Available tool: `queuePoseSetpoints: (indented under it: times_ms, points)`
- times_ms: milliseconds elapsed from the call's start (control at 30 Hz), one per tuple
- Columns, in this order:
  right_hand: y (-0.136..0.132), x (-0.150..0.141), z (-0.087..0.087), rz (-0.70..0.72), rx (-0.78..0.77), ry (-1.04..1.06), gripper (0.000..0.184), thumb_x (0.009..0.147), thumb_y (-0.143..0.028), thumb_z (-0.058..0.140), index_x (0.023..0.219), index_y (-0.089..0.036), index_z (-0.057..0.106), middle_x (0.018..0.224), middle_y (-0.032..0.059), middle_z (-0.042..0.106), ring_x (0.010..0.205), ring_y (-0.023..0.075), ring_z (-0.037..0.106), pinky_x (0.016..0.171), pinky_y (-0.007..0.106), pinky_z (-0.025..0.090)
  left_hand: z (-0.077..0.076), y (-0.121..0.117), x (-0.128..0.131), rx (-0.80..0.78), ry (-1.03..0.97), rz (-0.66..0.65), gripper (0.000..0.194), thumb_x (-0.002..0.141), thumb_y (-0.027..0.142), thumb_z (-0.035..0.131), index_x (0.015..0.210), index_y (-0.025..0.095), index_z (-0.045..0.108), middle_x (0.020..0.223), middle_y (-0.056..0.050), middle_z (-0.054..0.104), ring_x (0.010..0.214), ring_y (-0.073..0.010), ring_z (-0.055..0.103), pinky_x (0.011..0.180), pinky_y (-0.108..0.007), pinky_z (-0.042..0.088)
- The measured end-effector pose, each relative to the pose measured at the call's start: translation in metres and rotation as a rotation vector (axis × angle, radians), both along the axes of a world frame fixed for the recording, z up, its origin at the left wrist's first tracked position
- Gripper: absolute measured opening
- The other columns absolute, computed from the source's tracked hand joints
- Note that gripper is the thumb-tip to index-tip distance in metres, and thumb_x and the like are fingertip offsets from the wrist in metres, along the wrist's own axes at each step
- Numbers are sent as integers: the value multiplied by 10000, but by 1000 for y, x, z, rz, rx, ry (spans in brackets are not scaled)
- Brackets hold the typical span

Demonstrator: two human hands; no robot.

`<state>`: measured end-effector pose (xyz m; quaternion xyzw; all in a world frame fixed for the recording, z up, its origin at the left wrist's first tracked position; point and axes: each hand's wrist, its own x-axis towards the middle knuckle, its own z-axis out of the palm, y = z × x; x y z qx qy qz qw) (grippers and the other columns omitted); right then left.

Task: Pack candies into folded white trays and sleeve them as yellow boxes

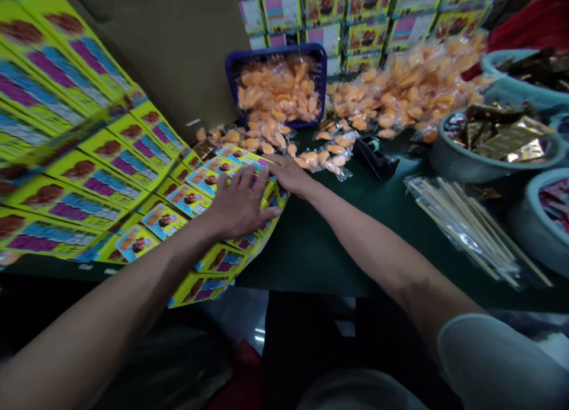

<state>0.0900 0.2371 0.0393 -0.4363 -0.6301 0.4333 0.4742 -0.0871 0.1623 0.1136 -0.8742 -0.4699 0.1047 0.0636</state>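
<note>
The left hand lies flat with spread fingers on a loose, fanned stack of small yellow printed cardboard boxes, at least 10 showing, while the right hand rests just beside it on the far end of the same stack. The 2 hands are close but apart, and neither closes around anything. The stack sits directly under both hands, and its lowest box juts past the front edge of a dark green table. To the left of the left hand lie many larger flat yellow printed cartons, crowding that side. Ahead of the right hand sits 1 blue plastic crate heaped with orange sweets in clear wrappers, and a long spill of the same sweets runs to its right. Just right of the right hand stands 1 black tape dispenser. Further right are 1 clear plastic bag of thin wooden sticks and 4 grey-blue plastic basins, 1 holding gold foil packets. Open green tabletop stretches below the right forearm, between the stack and the bag of sticks.
</note>
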Motion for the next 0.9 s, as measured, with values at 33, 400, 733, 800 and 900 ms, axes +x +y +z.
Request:
queuePoseSetpoints:
  times_ms: [33, 400, 733, 800, 900]
  points:
    - [-2, -1, 0, -24, -26, 21, 326, 1045, -375, 570, 1295, -259, 746, 1469, 30, 688, 1387, 228, 605, 1247, 431, 403, 2, 2, -2, -29, -14, 3, 1054, 977, 816, 387, 1740, 166, 64, 1786, -248, 183, 1662, -448, 138, 1302, -673, 82]
    - [-21, 2, -15, 135, -425, 317, 516, 865, -651, 737, 1057, -176, 801, 1083, 97, 833, 939, 262, 770, 944, 439, 607, 28, 12, -65, 102, -222, 429, 836, 1013, 788, 187, 1691, 324, 335, 1749, -208, 322, 1592, -490, 318, 1182, -758, 304]
    - [-153, 64, -9, 34, -394, 113, 537, 921, -675, 707, 1290, -285, 724, 1327, 63, 770, 1191, 332, 735, 1033, 514, 587, 18, -38, -39, -59, -218, 177, 790, 1033, 767, 249, 1724, 389, 186, 1819, -126, 152, 1646, -434, 238, 1258, -687, 241]
    - [-173, 74, -6, 3, -315, 76, 558, 950, -660, 685, 1392, -320, 678, 1435, 48, 715, 1302, 331, 683, 1118, 531, 546, 22, -48, -29, -59, -248, 151, 802, 1026, 780, 272, 1721, 385, 206, 1823, -119, 132, 1656, -439, 199, 1276, -693, 208]
    - [-178, 77, 0, 21, -199, 105, 623, 978, -622, 669, 1540, -375, 565, 1586, 8, 599, 1465, 307, 564, 1236, 522, 458, 29, -67, -18, -2, -305, 107, 837, 1020, 792, 285, 1726, 348, 208, 1827, -118, 104, 1675, -436, 102, 1296, -691, 175]
